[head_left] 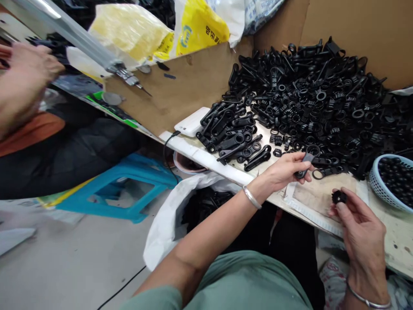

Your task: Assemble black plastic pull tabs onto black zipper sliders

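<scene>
My left hand (pixel 284 171) reaches over the worktable's edge and pinches a flat black plastic arm piece (pixel 305 165) with a ring at its end. My right hand (pixel 358 224) hovers nearer to me and holds a small black ribbed knob (pixel 338 196) between thumb and fingers. Both hands sit just in front of a big heap of black plastic parts (pixel 316 99), with a neater row of similar arms (pixel 232 133) at its left.
A pale blue basket of black beads (pixel 395 181) stands at the right. A white power bank (pixel 192 122) lies by the cardboard wall (pixel 180 86). A white bag of parts (pixel 193 206) and a blue stool (pixel 129 189) sit below; another person's hand (pixel 26 82) is at far left.
</scene>
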Motion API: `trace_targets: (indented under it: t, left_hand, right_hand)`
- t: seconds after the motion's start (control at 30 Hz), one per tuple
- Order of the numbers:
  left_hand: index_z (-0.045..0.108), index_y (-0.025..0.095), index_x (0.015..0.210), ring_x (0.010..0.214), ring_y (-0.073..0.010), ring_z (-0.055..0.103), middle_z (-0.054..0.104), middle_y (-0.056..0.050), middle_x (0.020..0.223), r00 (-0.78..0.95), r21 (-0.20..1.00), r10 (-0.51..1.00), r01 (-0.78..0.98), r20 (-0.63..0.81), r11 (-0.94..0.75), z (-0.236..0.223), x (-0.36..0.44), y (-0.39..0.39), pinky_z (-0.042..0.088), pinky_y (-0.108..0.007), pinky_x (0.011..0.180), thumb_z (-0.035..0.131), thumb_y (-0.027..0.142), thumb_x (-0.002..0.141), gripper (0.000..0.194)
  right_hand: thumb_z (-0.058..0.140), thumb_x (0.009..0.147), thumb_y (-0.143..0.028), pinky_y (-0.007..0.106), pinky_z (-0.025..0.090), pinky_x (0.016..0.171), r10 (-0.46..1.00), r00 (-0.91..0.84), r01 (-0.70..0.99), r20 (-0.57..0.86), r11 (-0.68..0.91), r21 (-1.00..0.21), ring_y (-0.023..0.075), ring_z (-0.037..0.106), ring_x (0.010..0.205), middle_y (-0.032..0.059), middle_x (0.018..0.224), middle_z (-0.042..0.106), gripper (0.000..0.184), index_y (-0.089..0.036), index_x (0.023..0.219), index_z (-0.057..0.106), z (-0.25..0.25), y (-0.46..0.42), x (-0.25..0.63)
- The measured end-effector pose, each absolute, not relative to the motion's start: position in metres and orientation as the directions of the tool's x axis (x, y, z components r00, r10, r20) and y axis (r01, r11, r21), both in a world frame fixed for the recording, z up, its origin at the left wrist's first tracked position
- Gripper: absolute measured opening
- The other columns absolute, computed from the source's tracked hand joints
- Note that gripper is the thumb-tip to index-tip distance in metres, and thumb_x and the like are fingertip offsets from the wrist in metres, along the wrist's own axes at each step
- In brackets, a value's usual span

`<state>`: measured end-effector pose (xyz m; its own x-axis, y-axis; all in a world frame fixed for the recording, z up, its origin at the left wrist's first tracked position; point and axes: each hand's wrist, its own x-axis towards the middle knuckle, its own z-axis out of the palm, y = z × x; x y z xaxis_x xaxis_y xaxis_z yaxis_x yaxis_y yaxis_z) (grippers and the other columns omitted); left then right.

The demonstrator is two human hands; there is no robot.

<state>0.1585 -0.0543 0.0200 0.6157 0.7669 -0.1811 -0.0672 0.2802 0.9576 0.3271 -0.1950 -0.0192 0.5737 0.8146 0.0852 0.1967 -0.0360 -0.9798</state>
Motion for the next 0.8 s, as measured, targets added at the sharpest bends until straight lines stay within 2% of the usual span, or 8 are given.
trace_targets:
  t: [0.07, 0.13, 0.23, 0.33, 0.5, 0.67, 0.8]
  left_hand:
    - [0.062, 0.012, 0.1, 0.069, -0.0069, 0.066, 0.069, -0.011, 0.108, 0.667, 0.867, 0.726, -0.25, -0.169, 0.432, 0.015, 0.156, -0.069, 0.048, -0.02, 0.065, 0.055, 0.009, 0.089, 0.013]
    - [0.063, 0.012, 0.111, 0.082, -0.0106, 0.07, 0.068, -0.012, 0.119, 0.677, 0.8, 0.721, -0.345, -0.15, 0.491, 0.011, 0.156, -0.082, 0.05, -0.021, 0.074, 0.058, 0.003, 0.084, 0.029]
    - [0.06, 0.016, 0.127, 0.107, -0.0194, 0.068, 0.06, -0.013, 0.138, 0.646, 0.8, 0.75, -0.371, -0.142, 0.471, 0.008, 0.159, -0.097, 0.051, -0.022, 0.075, 0.057, -0.002, 0.079, 0.051]
    - [0.058, 0.019, 0.134, 0.125, -0.024, 0.059, 0.057, -0.011, 0.142, 0.632, 0.843, 0.768, -0.354, -0.104, 0.406, 0.009, 0.161, -0.105, 0.051, -0.021, 0.071, 0.052, -0.006, 0.076, 0.063]
    - [0.058, 0.018, 0.134, 0.125, -0.0238, 0.058, 0.061, -0.01, 0.138, 0.656, 0.896, 0.754, -0.322, -0.021, 0.305, 0.007, 0.161, -0.112, 0.054, -0.026, 0.083, 0.052, -0.004, 0.078, 0.061]
    - [0.055, 0.016, 0.137, 0.13, -0.0222, 0.055, 0.06, -0.01, 0.139, 0.651, 0.922, 0.755, -0.335, 0.079, 0.192, -0.001, 0.163, -0.117, 0.048, -0.034, 0.104, 0.049, -0.005, 0.078, 0.064]
    - [0.05, 0.021, 0.142, 0.125, -0.0227, 0.059, 0.064, -0.008, 0.135, 0.651, 0.987, 0.748, -0.153, 0.13, -0.038, -0.002, 0.157, -0.121, 0.048, -0.038, 0.106, 0.052, 0.003, 0.083, 0.062]
  right_hand:
    - [0.079, 0.076, -0.038, 0.035, 0.062, 0.069, 0.809, 0.565, 0.278, 0.161, -0.003, -0.961, 0.0166, 0.068, 0.068, 0.0077, 0.093, 0.073, 0.046, -0.019, 0.118, 0.072, -0.013, -0.191, 0.322]
    - [0.078, 0.078, -0.039, 0.035, 0.061, 0.068, 0.791, 0.542, 0.417, 0.282, 0.038, -0.908, 0.016, 0.067, 0.066, 0.006, 0.092, 0.073, 0.044, -0.021, 0.117, 0.072, -0.006, -0.186, 0.316]
    - [0.075, 0.082, -0.036, 0.038, 0.062, 0.073, 0.748, 0.423, 0.663, 0.511, 0.129, -0.737, 0.018, 0.068, 0.074, 0.0057, 0.103, 0.072, 0.036, -0.024, 0.115, 0.073, 0.003, -0.179, 0.308]
    - [0.07, 0.086, -0.032, 0.042, 0.061, 0.083, 0.722, 0.252, 0.823, 0.644, 0.19, -0.535, 0.0215, 0.069, 0.087, 0.0068, 0.113, 0.071, 0.032, -0.026, 0.118, 0.072, 0.007, -0.173, 0.303]
    - [0.067, 0.09, -0.029, 0.042, 0.058, 0.089, 0.696, 0.151, 0.891, 0.702, 0.211, -0.401, 0.0232, 0.069, 0.099, 0.0095, 0.113, 0.071, 0.033, -0.023, 0.122, 0.069, 0.002, -0.166, 0.302]
    - [0.067, 0.09, -0.028, 0.039, 0.058, 0.089, 0.684, 0.131, 0.906, 0.718, 0.211, -0.367, 0.0229, 0.07, 0.098, 0.0106, 0.108, 0.072, 0.032, -0.02, 0.121, 0.07, -0.002, -0.167, 0.305]
    - [0.066, 0.091, -0.028, 0.04, 0.057, 0.091, 0.699, 0.128, 0.912, 0.704, 0.197, -0.361, 0.0235, 0.07, 0.099, 0.01, 0.109, 0.072, 0.031, -0.022, 0.121, 0.07, -0.002, -0.17, 0.305]
